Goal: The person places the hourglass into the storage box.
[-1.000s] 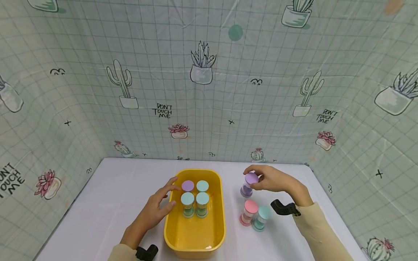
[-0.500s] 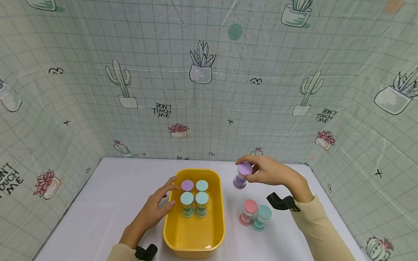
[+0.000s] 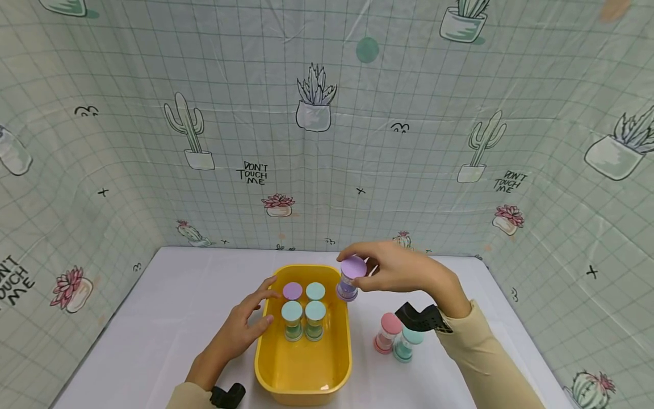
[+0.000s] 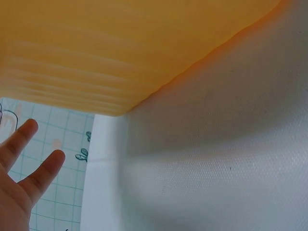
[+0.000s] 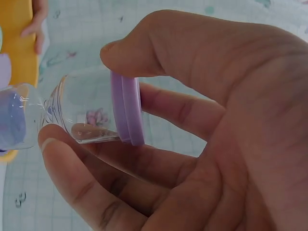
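Note:
A purple-capped hourglass [image 3: 351, 272] with purple sand hangs at the right rim of a yellow tub [image 3: 301, 375]. My right hand [image 3: 403, 272] grips it near its cap, thumb on one side and fingers on the other, as the right wrist view shows. Inside the tub stand a purple-capped hourglass [image 3: 293, 291] and three mint-capped ones, among them the front left one [image 3: 292, 321]. My left hand [image 3: 240, 324] rests at the tub's left rim with fingers spread. In the left wrist view, the left fingers [image 4: 43, 175] extend beside the tub wall [image 4: 96, 57].
On the white table [image 3: 204, 272], right of the tub, a pink hourglass [image 3: 389, 329] and a mint hourglass [image 3: 406, 343] stand upright side by side. A patterned cloth [image 3: 327, 159] surrounds the table at the back and sides.
My right hand has lifted the purple hourglass off the table and carried it left to the tub's right rim. The left hand has stayed in place.

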`<state>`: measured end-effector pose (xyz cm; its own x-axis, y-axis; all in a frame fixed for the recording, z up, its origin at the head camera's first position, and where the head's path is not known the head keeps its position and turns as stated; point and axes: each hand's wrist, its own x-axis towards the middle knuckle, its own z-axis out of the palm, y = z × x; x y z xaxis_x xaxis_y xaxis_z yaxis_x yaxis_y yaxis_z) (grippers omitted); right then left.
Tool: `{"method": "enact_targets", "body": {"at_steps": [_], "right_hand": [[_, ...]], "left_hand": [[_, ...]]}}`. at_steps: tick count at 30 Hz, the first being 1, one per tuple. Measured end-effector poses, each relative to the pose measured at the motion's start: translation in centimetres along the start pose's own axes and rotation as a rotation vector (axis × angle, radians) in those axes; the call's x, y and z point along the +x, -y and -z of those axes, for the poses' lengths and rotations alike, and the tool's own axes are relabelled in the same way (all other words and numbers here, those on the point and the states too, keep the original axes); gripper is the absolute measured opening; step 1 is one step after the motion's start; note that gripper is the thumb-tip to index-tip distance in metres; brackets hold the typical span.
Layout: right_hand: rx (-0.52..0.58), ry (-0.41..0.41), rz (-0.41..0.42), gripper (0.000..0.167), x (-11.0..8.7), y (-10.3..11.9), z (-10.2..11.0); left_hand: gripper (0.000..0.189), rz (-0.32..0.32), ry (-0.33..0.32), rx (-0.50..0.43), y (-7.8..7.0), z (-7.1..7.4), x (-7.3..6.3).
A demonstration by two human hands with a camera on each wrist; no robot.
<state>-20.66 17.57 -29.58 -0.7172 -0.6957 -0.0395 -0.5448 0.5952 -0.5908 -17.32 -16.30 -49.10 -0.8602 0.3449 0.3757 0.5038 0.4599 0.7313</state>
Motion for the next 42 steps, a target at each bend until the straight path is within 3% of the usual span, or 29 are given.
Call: {"method": "enact_targets", "body": {"at_steps": [7,13,23,42], "right_hand": [[0.032,0.047,0.059,0.037,1.3,1.3,-1.1],[0.109,0.134,0.096,0.038,2.6,1.7,-2.8],[0.168,0.233,0.107,0.038,4.4,2.0,-6.1],[0.064,0.32,0.096,0.038,6.5,0.8,-11.4]], "left_hand": [[0.036,-0.004,0.005,0.008,0.2,0.0,0.0],[0.036,-0.014,0.008,0.008,0.4,0.0,0.0],[0.037,-0.019,0.01,0.023,0.6,0.0,-0.1],[0.038,-0.063,0.008,0.03,0.7,0.1,0.0]]}}
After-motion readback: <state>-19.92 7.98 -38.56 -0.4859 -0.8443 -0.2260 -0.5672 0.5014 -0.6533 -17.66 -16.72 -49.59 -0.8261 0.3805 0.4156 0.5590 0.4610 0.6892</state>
